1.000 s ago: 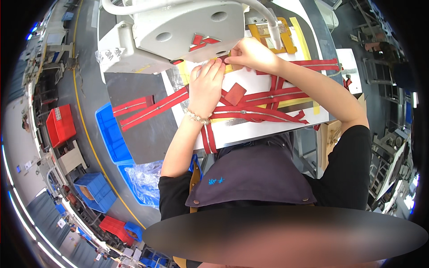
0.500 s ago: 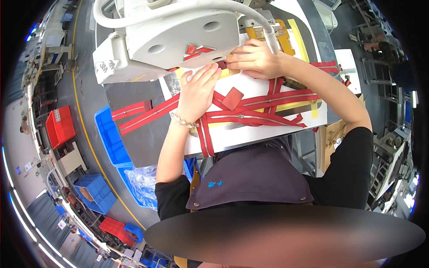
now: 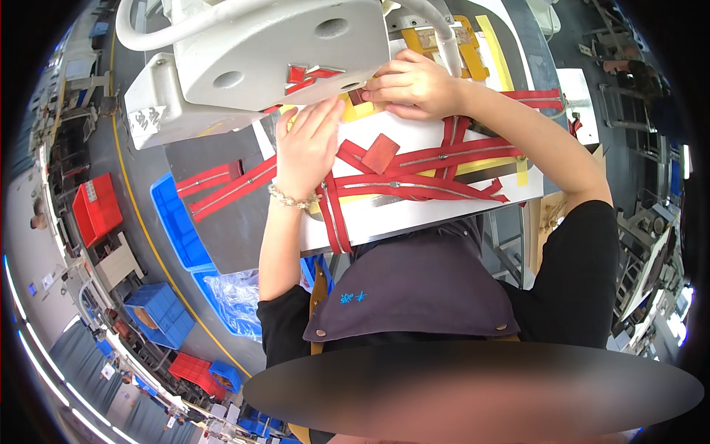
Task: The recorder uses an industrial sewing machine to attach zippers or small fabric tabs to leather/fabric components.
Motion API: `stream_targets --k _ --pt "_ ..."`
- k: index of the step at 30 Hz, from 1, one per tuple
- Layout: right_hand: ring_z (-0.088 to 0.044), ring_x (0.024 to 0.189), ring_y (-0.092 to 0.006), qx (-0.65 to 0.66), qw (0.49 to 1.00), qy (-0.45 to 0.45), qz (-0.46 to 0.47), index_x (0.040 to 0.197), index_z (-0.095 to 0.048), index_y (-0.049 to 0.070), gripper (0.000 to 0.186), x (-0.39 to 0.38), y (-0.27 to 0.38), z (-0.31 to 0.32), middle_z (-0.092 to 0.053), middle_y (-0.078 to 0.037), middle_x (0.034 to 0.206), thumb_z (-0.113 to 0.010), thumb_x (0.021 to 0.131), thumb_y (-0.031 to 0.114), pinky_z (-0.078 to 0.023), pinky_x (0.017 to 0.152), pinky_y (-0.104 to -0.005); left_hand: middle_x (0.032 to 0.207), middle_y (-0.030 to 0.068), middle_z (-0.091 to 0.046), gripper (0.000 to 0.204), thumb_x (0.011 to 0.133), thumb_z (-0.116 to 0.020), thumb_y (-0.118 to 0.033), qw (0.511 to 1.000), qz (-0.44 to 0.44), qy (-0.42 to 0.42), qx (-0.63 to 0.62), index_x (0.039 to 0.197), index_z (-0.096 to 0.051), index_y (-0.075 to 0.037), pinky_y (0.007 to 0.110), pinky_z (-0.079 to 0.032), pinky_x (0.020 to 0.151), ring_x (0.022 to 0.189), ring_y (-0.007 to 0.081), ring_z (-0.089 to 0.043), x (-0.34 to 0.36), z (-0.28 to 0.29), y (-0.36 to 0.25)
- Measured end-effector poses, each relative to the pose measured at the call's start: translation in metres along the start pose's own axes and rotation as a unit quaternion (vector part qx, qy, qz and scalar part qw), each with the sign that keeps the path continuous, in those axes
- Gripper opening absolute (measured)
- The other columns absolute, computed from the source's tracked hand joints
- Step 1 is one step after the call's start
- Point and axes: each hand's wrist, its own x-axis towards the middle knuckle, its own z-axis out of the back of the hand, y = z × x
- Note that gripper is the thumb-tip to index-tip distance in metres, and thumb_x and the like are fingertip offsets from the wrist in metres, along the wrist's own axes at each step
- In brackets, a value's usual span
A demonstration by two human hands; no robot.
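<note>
My left hand (image 3: 303,144) is open beside the white machine head (image 3: 266,52), its long fingers extended flat toward a yellow piece (image 3: 359,109) just below the head. At the machine's lower right edge, my right hand (image 3: 414,89) has curled fingers at a small dark red piece (image 3: 356,96); what they hold is partly hidden. Red zipper strips (image 3: 396,185) lie crossed over the white board (image 3: 384,214), some reaching under my wrist and beneath my right forearm. A red square patch (image 3: 381,154) sits among them.
A yellow frame fixture (image 3: 475,59) is mounted behind my right hand. Blue bins (image 3: 177,222), one with plastic film, stand below the table's left edge (image 3: 222,248). Farther left are a red crate (image 3: 96,207), a blue crate (image 3: 155,311) and a small, distant person (image 3: 38,218).
My right hand has spread from a tighter grip into loosely curved fingers at the machine's edge. The view has shifted slightly, and my left hand stays beside the machine with little movement.
</note>
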Motion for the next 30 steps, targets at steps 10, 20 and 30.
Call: stream_targets --k 10,20,30 --pt "-0.059 0.105 -0.0208 0.051 0.999 -0.014 -0.002 0.114 -0.066 0.007 0.039 -0.005 -0.001 0.001 -0.065 -0.006 0.117 -0.066 0.075 0.01 -0.043 0.088 -0.0363 0.087 -0.0004 -0.063 0.014 0.082 -0.064 -0.014 0.999 0.011 -0.017 0.026 0.095 -0.065 -0.01 0.035 -0.041 0.067 0.076 0.0189 -0.061 -0.004 0.008 0.04" --pt "-0.058 0.106 -0.021 0.014 1.0 0.014 -0.009 0.11 -0.067 0.009 0.034 0.001 0.006 0.003 -0.064 -0.004 0.113 -0.066 0.075 0.011 -0.043 0.093 -0.0378 0.115 0.0082 -0.06 0.043 0.079 -0.069 -0.027 0.995 0.101 -0.003 -0.004 0.118 -0.061 -0.011 0.045 -0.035 0.092 0.107 0.0245 -0.056 -0.014 0.025 0.017" --pt "-0.061 0.093 -0.0185 -0.027 0.997 -0.043 -0.05 0.098 -0.067 0.007 0.021 0.005 0.021 0.002 -0.066 -0.002 0.101 -0.069 0.077 0.01 -0.046 0.083 -0.0333 0.147 0.01 -0.04 0.06 0.082 -0.048 -0.006 0.973 0.21 0.082 0.053 0.141 -0.044 -0.017 0.049 -0.022 0.111 0.135 0.0249 -0.039 -0.063 0.026 0.007"
